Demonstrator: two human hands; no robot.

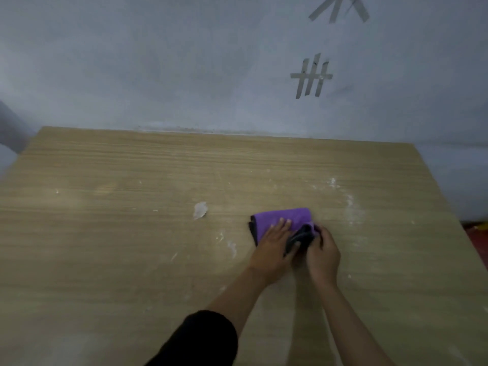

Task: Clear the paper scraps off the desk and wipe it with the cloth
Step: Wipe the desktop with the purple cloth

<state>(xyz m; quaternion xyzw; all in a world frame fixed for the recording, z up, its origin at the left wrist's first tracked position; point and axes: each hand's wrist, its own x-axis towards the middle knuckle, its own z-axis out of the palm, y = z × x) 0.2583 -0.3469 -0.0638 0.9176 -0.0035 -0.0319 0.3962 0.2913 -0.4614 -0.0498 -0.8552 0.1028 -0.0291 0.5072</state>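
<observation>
A folded purple cloth (286, 217) with a dark grey underside lies on the light wooden desk (118, 260), right of centre. My left hand (273, 245) rests flat on its near left part, fingers spread over the purple fabric. My right hand (323, 250) pinches the cloth's near right corner, where the dark side is turned up. A white paper scrap (200, 210) lies on the desk to the left of the cloth. Smaller white scraps (232, 247) and specks sit just left of my left hand.
White dusty smears (348, 200) mark the desk to the right of and behind the cloth. A grey wall (184, 62) with strips of tape (311, 76) rises right behind the desk's far edge. The desk's right edge slants down past a red floor patch (478, 233).
</observation>
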